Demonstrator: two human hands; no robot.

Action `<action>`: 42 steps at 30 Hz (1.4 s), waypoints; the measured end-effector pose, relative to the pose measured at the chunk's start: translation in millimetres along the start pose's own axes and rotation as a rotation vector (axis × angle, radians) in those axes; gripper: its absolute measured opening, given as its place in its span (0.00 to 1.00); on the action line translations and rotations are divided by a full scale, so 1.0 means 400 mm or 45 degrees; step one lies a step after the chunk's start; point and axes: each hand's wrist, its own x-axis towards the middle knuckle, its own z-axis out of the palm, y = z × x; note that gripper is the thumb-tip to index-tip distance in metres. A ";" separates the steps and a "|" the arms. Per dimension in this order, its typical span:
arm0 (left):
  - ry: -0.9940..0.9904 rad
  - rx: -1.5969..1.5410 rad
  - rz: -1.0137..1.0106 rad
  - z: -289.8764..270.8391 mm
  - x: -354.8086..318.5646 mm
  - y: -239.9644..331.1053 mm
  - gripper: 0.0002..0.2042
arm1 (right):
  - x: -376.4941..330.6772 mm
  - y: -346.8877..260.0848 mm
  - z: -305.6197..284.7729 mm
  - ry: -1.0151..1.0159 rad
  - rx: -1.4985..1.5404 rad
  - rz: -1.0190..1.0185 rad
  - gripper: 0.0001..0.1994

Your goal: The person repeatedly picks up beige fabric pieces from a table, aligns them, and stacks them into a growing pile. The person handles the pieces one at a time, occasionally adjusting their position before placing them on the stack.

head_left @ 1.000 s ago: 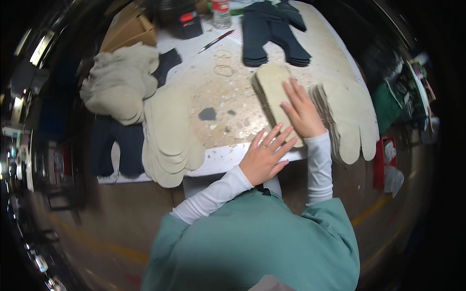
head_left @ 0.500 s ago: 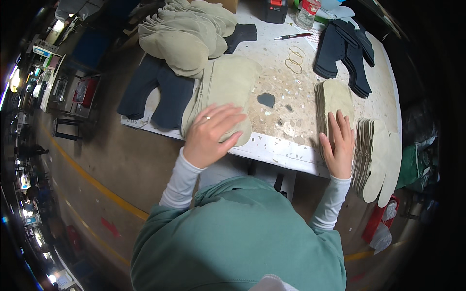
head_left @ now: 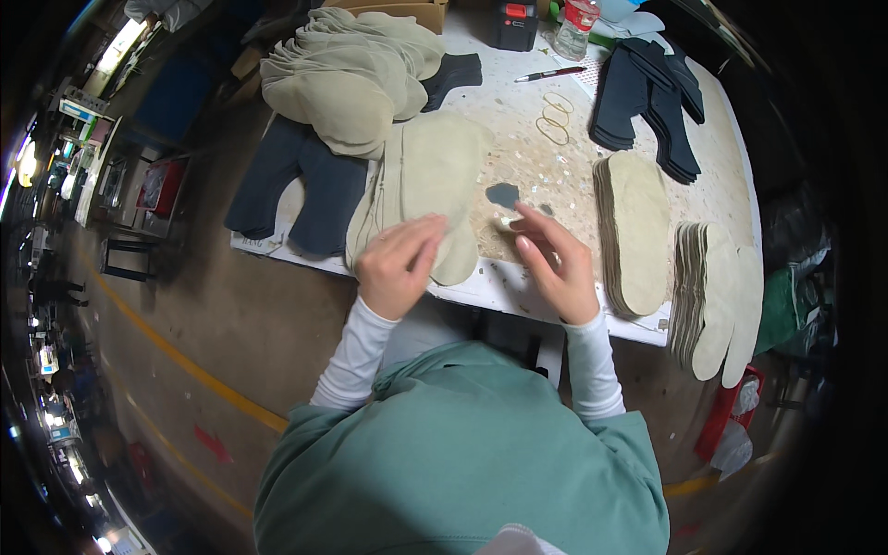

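Observation:
My left hand is over the near part of a loose pile of beige sole-shaped pieces at the table's front edge. Its fingers stretch out side by side, slightly blurred, with the thumb close to them; no held piece shows. My right hand is above the table between that pile and a neat stack of beige sole-shaped pieces. The right fingers curve, with the thumb apart and nothing visible between them. Just beyond its fingertips lies a dark scrap.
A large beige heap rests partly on dark curved pieces at left. More dark pieces lie far right. Another beige stack overhangs the right edge. Rubber bands, a pen and a bottle lie farther back.
My right hand has left the neat stack and moved left to the middle of the table front. My left hand stays over the loose pile, with its thumb drawn nearer its fingers.

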 end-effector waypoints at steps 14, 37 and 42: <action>-0.332 -0.615 -0.699 0.000 -0.156 0.085 0.07 | -0.018 0.029 0.045 0.231 -0.495 -0.059 0.21; -0.402 -1.075 -1.086 0.020 -0.183 0.087 0.11 | -0.102 0.051 -0.055 0.600 -0.404 0.122 0.23; -0.350 -1.086 -1.034 0.004 -0.170 0.094 0.18 | -0.165 0.033 -0.021 0.656 -0.060 0.301 0.27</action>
